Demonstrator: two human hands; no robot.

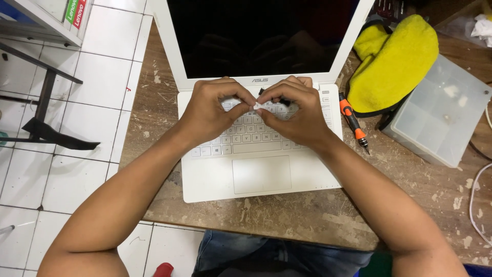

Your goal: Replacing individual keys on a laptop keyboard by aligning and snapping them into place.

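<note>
Nearest the camera, a knee in blue jeans [241, 251] shows under the edge of the worktop [287, 215], a worn brown board flecked with pale marks. Both forearms reach forward over it from the bottom corners.

On the worktop lies an open white laptop [215, 179], its touchpad [261, 174] bare and its dark screen [256, 36] tilted back. Both hands sit over the upper rows of the keyboard [251, 137]. The left hand [207, 113] has its grip closed: thumb and forefinger pinch one end of a small white piece [258, 105], held just above the keys between the two hands. The right hand [300, 115] pinches the other end, its fingertips meeting the left ones. A thin black tool [281, 100] also runs through the right hand's fingers, its tip showing near the piece. What the piece is cannot be told; it is too small.

Just right of the laptop, an orange and black screwdriver [352, 122] lies on the worktop, tip toward the camera. Beyond it sits a yellow cloth [394, 61], bunched over something black. Right of that stands a clear plastic box [441, 113] with compartments. A white cable [474, 200] curves along the right edge.

To the left, a white tiled floor [72, 169] and a black metal frame [43, 102].
</note>
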